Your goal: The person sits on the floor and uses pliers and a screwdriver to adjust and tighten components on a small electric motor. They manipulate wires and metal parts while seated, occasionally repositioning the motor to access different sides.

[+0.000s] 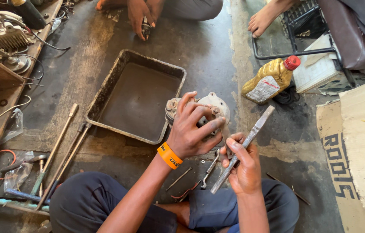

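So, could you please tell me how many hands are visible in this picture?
3: the person's left hand on the grey metal part, the right hand holding a flat metal tool, and another person's hand at top. Others may be out of view.

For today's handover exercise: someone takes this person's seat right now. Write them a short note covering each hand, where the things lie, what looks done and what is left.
Left hand: grips the grey metal engine part, held up over the floor.
Right hand: holds a flat metal file, its tip raised beside the part.
Nearby: dirty metal tray to the left, spanner and small screws on the floor between the knees, yellow oil bottle to the right.
Done: part is lifted and in hand.
Left: cannot tell how far the work on the part has got.
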